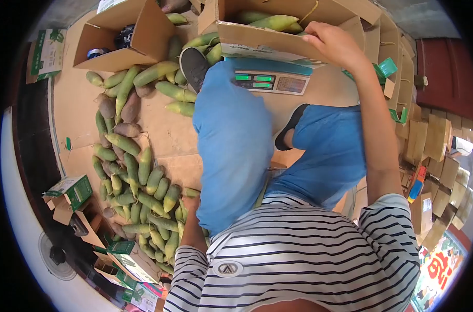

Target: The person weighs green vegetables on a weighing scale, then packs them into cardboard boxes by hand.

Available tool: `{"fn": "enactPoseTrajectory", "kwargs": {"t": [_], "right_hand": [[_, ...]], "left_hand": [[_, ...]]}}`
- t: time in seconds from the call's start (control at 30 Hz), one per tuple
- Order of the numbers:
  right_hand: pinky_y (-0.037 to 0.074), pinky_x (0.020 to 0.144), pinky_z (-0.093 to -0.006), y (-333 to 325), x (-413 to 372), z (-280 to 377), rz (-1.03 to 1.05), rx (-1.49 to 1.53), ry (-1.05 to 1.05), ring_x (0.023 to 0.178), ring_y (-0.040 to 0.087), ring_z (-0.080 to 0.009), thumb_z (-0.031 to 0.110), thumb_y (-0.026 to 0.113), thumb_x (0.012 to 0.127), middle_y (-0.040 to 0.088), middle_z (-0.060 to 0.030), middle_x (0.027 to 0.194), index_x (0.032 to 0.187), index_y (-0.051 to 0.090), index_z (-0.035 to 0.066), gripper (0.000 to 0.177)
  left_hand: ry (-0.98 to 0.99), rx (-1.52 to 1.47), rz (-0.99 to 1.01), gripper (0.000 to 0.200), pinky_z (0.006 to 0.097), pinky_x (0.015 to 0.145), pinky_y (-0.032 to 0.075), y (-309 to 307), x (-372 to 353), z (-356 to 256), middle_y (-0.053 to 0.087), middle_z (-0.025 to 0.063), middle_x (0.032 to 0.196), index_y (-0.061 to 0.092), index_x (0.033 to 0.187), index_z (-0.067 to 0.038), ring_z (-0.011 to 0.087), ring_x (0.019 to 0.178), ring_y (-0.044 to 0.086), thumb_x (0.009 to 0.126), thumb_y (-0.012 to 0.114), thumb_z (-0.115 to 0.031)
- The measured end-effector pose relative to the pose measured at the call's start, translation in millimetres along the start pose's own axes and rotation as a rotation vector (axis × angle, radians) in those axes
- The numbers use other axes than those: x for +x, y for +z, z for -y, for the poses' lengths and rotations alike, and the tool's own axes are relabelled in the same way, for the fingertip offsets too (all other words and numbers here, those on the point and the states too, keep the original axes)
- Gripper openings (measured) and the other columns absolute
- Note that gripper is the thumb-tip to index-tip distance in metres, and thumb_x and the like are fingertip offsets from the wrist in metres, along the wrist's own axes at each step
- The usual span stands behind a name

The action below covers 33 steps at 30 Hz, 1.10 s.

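Gripping the near rim of the cardboard box [267, 42] — right hand [334, 46], fingers curled over the edge. Box: filled with green shoots [275, 22], resting on the digital scale [270, 81], top centre. Left hand: hidden behind the blue-trousered thigh; grip cannot be told. Loose shoot pile [143, 197] at left on flattened cardboard [169, 130] — a bare strip separates pile from scale. Stacked cartons [429, 135] line the right edge.

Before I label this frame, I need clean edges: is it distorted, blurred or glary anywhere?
Head view: strong fisheye bend with black corners; right hand on the carton sharp; light even, shadows soft; the scale display glows green, no glare.
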State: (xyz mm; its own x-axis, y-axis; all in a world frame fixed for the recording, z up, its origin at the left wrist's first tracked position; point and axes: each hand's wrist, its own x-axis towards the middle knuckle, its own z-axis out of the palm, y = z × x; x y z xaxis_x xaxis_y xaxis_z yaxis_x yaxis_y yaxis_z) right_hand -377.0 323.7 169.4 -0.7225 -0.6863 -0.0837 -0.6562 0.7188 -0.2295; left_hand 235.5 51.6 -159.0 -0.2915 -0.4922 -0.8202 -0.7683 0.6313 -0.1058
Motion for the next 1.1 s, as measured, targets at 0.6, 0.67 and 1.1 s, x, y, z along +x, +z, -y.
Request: {"fn": "enactPoseTrajectory", "kwargs": {"t": [0.6, 0.67, 1.1], "right_hand": [[0.044, 0.076, -0.0432, 7, -6, -4, 0.141, -0.110, 0.015, 0.092, 0.056, -0.0322, 0.030, 0.051, 0.088, 0.059, -0.0142, 0.093, 0.095, 0.053, 0.003, 0.028], [0.043, 0.076, -0.0442, 8, -6, -7, 0.158, -0.113, 0.011, 0.092, 0.056, -0.0326, 0.030, 0.052, 0.087, 0.059, -0.0147, 0.093, 0.093, 0.052, 0.003, 0.028], [0.047, 0.078, -0.0442, 6, -10, 7, 0.306, -0.153, 0.128, 0.095, 0.057, -0.0331, 0.025, 0.055, 0.086, 0.060, -0.0166, 0.100, 0.106, 0.049, 0.001, 0.032]], "left_hand": [[0.214, -1.368, 0.068, 0.059, 0.0360, 0.082, 0.046, -65, -35, -131, 0.054, 0.0145, 0.113, 0.046, 0.118, 0.000, 0.0272, 0.095, 0.056, 0.073, 0.072, -0.027], [0.310, -1.414, -0.078, 0.058, 0.0356, 0.081, 0.046, -90, -45, -121, 0.054, 0.0140, 0.112, 0.047, 0.118, 0.000, 0.0266, 0.094, 0.056, 0.073, 0.073, -0.025], [1.207, -1.805, -0.930, 0.035, 0.0344, 0.082, 0.049, -456, -181, -284, 0.057, 0.0149, 0.103, 0.050, 0.105, 0.009, 0.0201, 0.092, 0.057, 0.082, 0.065, -0.012]]}}
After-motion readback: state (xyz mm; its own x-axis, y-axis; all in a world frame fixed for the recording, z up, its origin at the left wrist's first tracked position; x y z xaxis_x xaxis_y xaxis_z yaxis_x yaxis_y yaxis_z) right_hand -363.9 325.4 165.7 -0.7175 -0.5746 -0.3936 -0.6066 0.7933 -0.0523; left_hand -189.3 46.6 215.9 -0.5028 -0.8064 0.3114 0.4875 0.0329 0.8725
